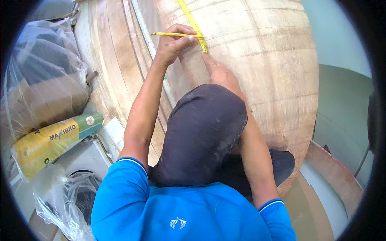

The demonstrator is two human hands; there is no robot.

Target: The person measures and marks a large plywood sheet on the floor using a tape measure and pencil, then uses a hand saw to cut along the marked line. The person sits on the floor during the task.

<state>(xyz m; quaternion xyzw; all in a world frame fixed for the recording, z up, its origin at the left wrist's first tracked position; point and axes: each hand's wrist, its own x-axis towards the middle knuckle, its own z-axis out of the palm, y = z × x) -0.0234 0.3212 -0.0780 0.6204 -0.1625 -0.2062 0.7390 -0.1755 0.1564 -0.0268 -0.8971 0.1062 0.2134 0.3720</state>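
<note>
The narrow yellow measuring tape with dark markings lies on the broad pale plywood panel, running from the upper edge of the view down to a free end near the panel's left part. The right hand reaches that end, its index finger stretched out to touch it; the other fingers are mostly hidden, so I cannot tell whether they grip anything. The left hand has its fingers closed in a pinch around a slim yellow pencil, which lies crosswise with one end over the tape.

The likeliest trouble is the tape sliding or swinging askew, since only one fingertip visibly steadies its end; a nudge from the pencil could cause that. The bent knee in dark trousers, close by the right forearm, might also crowd that arm.

Bare panel spreads right of the tape to a curved-looking edge, giving ample room there. On the left, long brown wooden strips run alongside; farther out, clear plastic sheeting and a yellow-and-green sack hem in that side
</note>
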